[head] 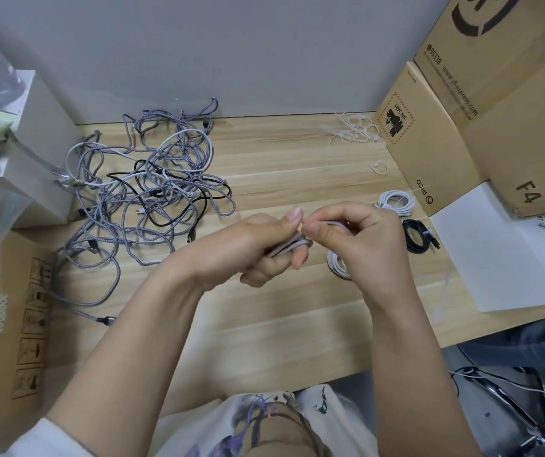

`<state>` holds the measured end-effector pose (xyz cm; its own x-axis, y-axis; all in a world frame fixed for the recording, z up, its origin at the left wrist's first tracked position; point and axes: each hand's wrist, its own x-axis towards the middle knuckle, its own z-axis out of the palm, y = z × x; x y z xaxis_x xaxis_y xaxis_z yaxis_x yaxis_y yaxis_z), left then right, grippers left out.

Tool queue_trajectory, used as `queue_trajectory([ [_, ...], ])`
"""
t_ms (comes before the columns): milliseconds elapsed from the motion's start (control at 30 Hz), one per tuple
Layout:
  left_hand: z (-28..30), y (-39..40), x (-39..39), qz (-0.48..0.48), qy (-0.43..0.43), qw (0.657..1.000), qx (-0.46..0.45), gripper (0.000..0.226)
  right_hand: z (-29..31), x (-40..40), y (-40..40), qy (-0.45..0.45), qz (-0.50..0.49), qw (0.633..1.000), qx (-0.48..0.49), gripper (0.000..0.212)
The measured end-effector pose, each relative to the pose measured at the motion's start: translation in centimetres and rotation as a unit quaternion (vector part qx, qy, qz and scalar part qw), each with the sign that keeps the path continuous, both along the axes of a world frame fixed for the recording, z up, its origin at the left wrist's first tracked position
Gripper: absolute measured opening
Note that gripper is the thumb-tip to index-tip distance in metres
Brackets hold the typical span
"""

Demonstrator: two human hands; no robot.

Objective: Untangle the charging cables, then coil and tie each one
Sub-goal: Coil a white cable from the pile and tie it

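Now the left hand [257, 249] is gripping a grey braided coil [289, 249]. The right hand [356, 235] is pinching something at its top. Left of both, the tangled cables [145, 192] are sprawling loose.

The person wears a white short-sleeved T-shirt [297, 420] with a purple-grey printed graphic.

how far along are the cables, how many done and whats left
Done: three coils lie at the right, a white coil, a black coil and another white coil partly hidden by the right hand. In hand: both hands, with the left hand, hold a grey coiled cable. Left: the big tangle on the table's left side.
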<state>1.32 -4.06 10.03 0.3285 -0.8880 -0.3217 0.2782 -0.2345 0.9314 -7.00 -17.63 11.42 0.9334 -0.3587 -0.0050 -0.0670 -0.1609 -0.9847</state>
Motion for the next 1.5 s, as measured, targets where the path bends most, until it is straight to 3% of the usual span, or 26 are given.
queue_trajectory([
  [167,-0.1,0.0,0.1,-0.01,0.166,0.978,-0.125,0.033,0.5,0.3,-0.1,-0.026,-0.005,0.999,0.032,0.015],
  [300,0.3,-0.9,0.4,0.012,0.278,0.916,-0.291,0.024,0.7,0.4,-0.4,-0.017,-0.006,1.0,0.016,0.021],
  [433,0.6,-1.8,0.3,0.123,0.312,0.879,-0.339,0.027,-0.1,0.5,-0.3,0.026,-0.01,1.0,-0.011,0.024],
  [567,0.5,-2.1,0.4,0.228,0.387,0.806,-0.385,0.026,-1.0,0.8,0.4,0.061,0.019,0.997,-0.04,0.023],
  [667,0.8,-2.3,0.8,0.326,0.372,0.774,-0.395,0.021,-1.7,0.8,1.0,0.079,0.052,0.989,-0.115,0.022],
  [733,0.7,-2.6,1.1,0.397,0.295,0.79,-0.362,0.024,-1.7,0.6,1.4,0.093,0.067,0.983,-0.143,0.02],
  [867,-0.5,-3.2,0.5,0.428,0.054,0.874,-0.225,0.02,-1.4,0.3,1.6,0.082,0.062,0.963,-0.251,0.025],
  [967,-1.8,-3.3,-0.4,0.375,-0.168,0.905,-0.112,0.017,-1.1,0.4,1.6,0.077,0.06,0.949,-0.301,0.031],
  [1100,-2.3,-2.4,-0.3,0.239,-0.325,0.915,0.032,0.02,-0.7,0.0,0.8,0.08,0.016,0.958,-0.276,0.018],
  [1167,-2.7,-1.6,-0.2,0.203,-0.283,0.935,0.067,0.03,-0.5,-0.2,-0.2,0.071,-0.022,0.969,-0.236,0.012],
  [1267,-2.5,-0.7,-0.4,0.147,-0.114,0.982,0.015,0.042,0.0,-0.4,-0.8,0.056,-0.03,0.976,-0.209,0.014],
  [1400,-2.2,-0.4,-0.4,0.085,-0.048,0.995,-0.015,0.044,-0.1,-0.2,-0.7,0.041,-0.044,0.985,-0.161,0.022],
  [1500,-2.3,0.8,0.3,0.063,0.096,0.989,-0.091,0.039,-0.3,-0.1,-1.1,0.025,-0.06,0.992,-0.108,0.019],
])
